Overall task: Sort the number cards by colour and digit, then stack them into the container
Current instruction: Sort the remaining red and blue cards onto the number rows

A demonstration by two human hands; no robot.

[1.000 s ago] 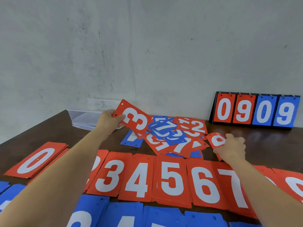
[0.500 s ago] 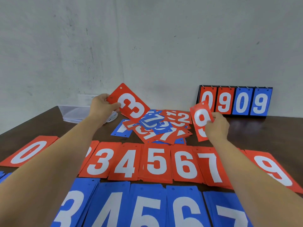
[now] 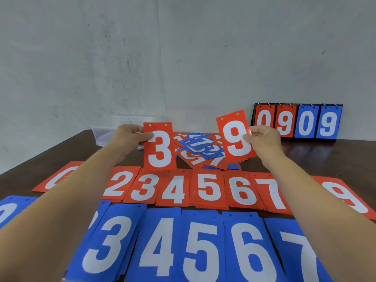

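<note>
Now my left hand (image 3: 130, 137) pinches a red 3 card (image 3: 159, 147) upright over the desk (image 3: 325, 157), and my right hand (image 3: 264, 141) pinches a red 9 card (image 3: 236, 137). I'd lay each squarely on its match, the red 3 pile (image 3: 145, 190) mid-row and the red 9 pile (image 3: 345, 198) near the right edge, edges flush. The container (image 3: 101, 135) sits at the far left corner.
</note>
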